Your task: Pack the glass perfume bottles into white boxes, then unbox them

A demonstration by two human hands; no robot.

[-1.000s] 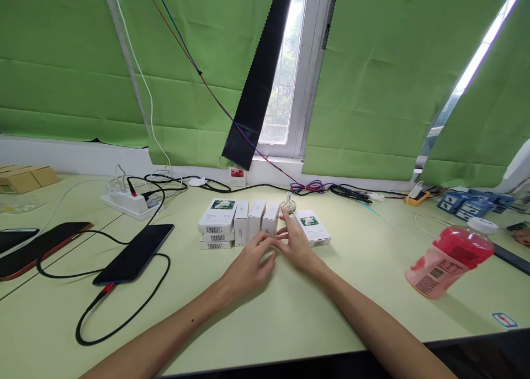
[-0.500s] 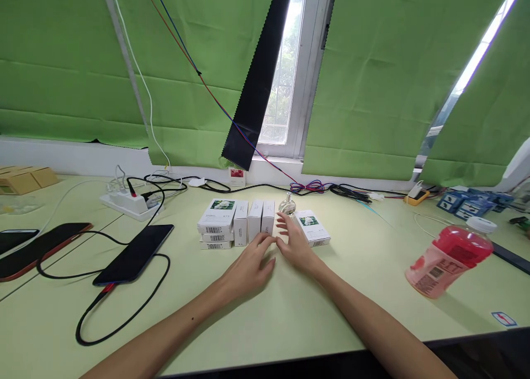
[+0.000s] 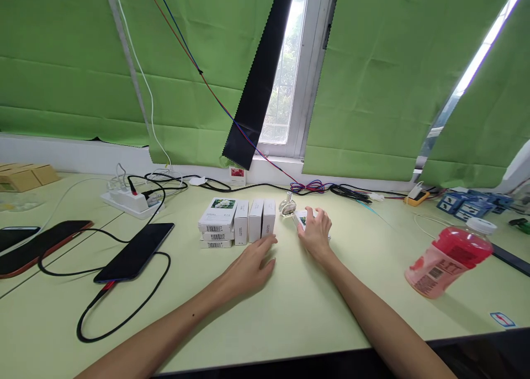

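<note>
My left hand (image 3: 250, 264) rests on the table with its fingers stretched forward and the thumb apart, holding nothing. Its fingertips are close to the front of three small white boxes (image 3: 255, 220) standing on edge in a row. To their left lies a flat stack of similar boxes (image 3: 217, 216), the top one printed with a white flower. My right hand (image 3: 317, 235) is over another flat white box (image 3: 301, 219), thumb at its left side and fingers curled across it; the hand hides most of this box. Just behind it stands a small clear glass bottle (image 3: 287, 205).
At the right a bottle of pink drink (image 3: 449, 260) stands near blue packs (image 3: 467, 203). A phone (image 3: 134, 253) with a looped cable lies at the left, before a white power strip (image 3: 130, 201). Black cables (image 3: 350, 193) run along the wall.
My right hand has moved right, from the gap beside the standing boxes onto the flat box, uncovering the glass bottle. My left hand has stayed in place.
</note>
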